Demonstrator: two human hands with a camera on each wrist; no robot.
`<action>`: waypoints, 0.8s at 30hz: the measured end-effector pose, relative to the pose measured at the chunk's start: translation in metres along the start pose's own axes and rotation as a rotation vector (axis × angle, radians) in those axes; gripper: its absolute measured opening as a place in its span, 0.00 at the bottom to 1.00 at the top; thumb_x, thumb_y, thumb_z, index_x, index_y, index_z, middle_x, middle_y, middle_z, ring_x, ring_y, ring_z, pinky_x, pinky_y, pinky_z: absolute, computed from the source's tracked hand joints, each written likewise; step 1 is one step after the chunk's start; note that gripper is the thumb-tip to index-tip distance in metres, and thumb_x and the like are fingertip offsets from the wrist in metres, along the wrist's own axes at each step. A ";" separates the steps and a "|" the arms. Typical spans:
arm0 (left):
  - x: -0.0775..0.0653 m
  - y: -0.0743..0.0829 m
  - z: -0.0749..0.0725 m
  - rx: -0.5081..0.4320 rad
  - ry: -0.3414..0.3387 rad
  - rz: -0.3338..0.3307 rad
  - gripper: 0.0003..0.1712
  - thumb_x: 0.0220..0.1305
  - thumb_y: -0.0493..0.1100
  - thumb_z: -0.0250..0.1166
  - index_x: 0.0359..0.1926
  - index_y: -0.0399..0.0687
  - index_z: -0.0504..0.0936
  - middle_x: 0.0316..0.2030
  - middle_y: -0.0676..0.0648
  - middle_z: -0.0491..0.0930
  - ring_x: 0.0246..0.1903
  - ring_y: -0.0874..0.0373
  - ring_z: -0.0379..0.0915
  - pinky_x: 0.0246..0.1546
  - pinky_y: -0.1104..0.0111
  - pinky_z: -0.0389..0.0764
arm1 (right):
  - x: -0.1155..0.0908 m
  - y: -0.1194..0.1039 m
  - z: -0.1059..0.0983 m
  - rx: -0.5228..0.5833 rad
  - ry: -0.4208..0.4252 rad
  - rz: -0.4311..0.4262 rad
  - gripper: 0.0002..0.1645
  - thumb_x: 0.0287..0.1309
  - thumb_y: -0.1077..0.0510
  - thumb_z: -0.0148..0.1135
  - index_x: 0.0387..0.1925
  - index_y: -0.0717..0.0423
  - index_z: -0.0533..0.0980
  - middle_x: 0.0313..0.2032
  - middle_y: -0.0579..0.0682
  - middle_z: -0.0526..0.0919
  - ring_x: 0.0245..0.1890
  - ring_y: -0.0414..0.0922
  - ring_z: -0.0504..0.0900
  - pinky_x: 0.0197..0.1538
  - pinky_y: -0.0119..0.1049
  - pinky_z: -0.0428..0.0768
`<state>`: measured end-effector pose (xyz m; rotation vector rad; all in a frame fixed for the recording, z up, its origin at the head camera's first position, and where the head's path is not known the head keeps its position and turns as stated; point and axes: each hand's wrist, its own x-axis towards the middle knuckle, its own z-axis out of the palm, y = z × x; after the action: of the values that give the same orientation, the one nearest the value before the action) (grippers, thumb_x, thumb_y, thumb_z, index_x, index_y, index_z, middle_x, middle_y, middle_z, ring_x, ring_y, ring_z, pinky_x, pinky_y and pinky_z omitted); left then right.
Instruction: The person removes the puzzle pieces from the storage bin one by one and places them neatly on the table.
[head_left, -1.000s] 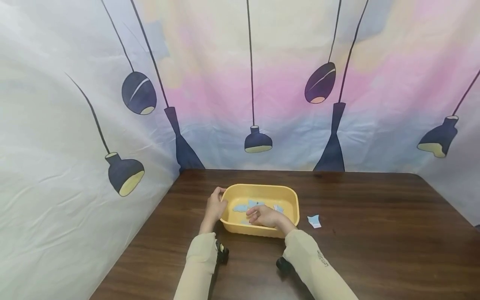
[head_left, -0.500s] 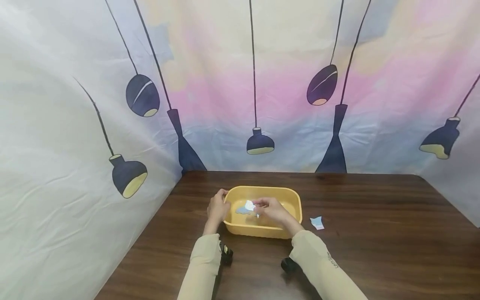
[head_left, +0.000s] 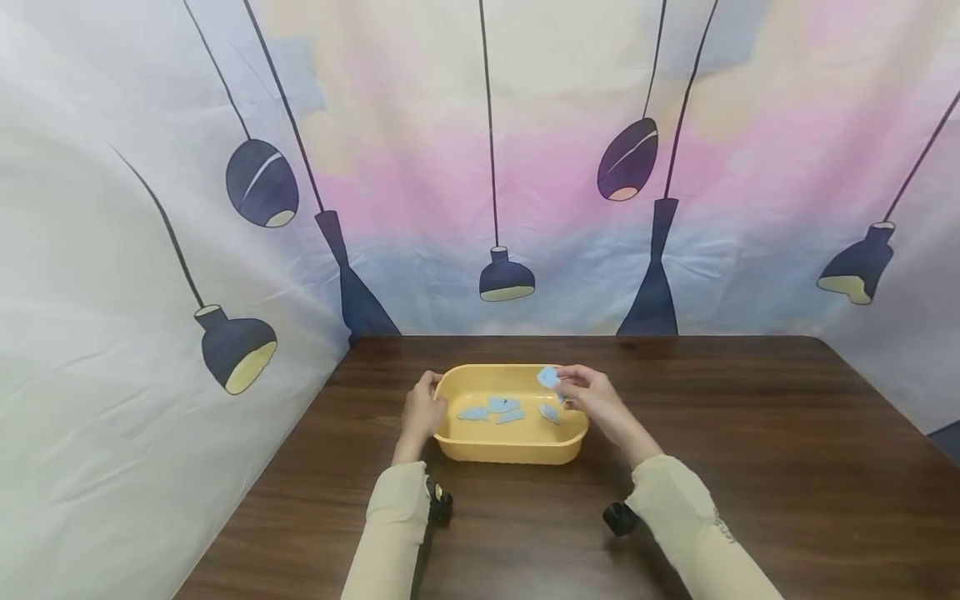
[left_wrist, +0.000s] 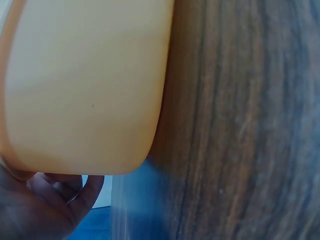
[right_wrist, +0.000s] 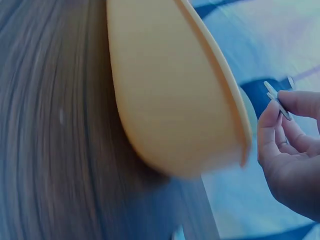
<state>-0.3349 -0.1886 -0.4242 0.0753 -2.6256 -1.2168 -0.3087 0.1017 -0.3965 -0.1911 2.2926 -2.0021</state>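
Observation:
A yellow plastic basin [head_left: 510,452] stands on the table, with several light blue torn paper pieces [head_left: 472,413] scattered on its floor. My left hand [head_left: 422,413] grips the basin's left end; in the left wrist view its fingers curl at the wall, with the thumb up by the rim. Above the basin's right end, my right hand [head_left: 592,398] pinches a light blue paper piece [head_left: 547,377] between thumb and fingertips. In the right wrist view, the pinched paper [right_wrist: 277,101] appears edge-on as thin crossed layers, beside the basin's rim.
The dark brown wooden table [head_left: 720,467] stretches out to both sides of the basin. A cloth backdrop [head_left: 420,167] printed with hanging lamps closes off the back and left. Black wrist devices [head_left: 620,518] sit under the sleeves.
My right hand has gone from low inside the basin, up and right to its right end, now holding paper. My left hand stays on the basin. The scrap on the table right of the basin is no longer visible.

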 end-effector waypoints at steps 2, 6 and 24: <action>0.001 -0.001 -0.001 -0.038 0.000 -0.007 0.24 0.57 0.31 0.54 0.57 0.41 0.76 0.26 0.48 0.69 0.22 0.58 0.65 0.24 0.70 0.67 | -0.003 0.004 -0.016 -0.003 0.032 0.025 0.26 0.64 0.58 0.59 0.60 0.68 0.69 0.48 0.55 0.80 0.35 0.35 0.78 0.41 0.29 0.81; 0.003 -0.002 0.001 -0.086 0.000 -0.012 0.25 0.56 0.30 0.54 0.57 0.38 0.76 0.24 0.49 0.66 0.21 0.59 0.63 0.23 0.71 0.68 | -0.010 0.018 -0.046 -0.015 0.070 0.063 0.28 0.64 0.58 0.58 0.61 0.70 0.67 0.48 0.54 0.81 0.33 0.32 0.78 0.39 0.26 0.80; 0.005 -0.003 0.004 -0.125 -0.009 0.014 0.25 0.56 0.29 0.54 0.57 0.34 0.75 0.21 0.51 0.62 0.17 0.61 0.58 0.20 0.72 0.66 | -0.032 0.057 -0.111 -0.188 0.061 0.239 0.28 0.62 0.62 0.58 0.57 0.80 0.66 0.36 0.50 0.79 0.29 0.37 0.76 0.34 0.27 0.80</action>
<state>-0.3413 -0.1880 -0.4277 0.0285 -2.5458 -1.3760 -0.2959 0.2230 -0.4382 0.1285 2.4081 -1.7024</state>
